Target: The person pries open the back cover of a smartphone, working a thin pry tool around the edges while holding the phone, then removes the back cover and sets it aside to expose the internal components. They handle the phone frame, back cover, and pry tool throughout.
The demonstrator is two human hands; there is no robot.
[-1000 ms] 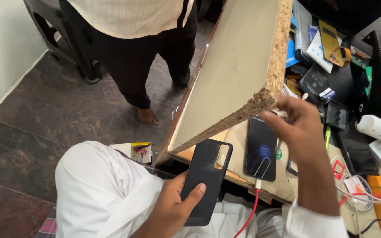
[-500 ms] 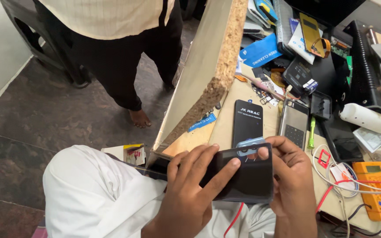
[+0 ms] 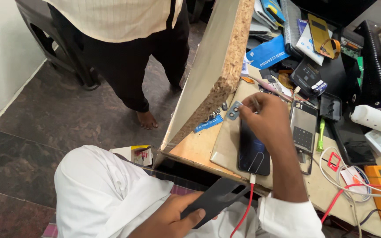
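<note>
Left hand (image 3: pixel 173 216) grips black phone cover (image 3: pixel 214 200) over lap; right hand (image 3: pixel 267 117) pinches small tool (image 3: pixel 255 105) above plugged-in phone (image 3: pixel 253 152).

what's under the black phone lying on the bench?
The black phone lies on a pale mat over the wooden bench; a red cable plugs into its near end. Its far end is hidden by the right hand.

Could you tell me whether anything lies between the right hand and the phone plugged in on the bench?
Nothing visible does. The right hand hovers directly over the top end of the plugged-in phone, its fingers by a small grey camera frame. The left hand holds a dark phone case lower down.
</note>
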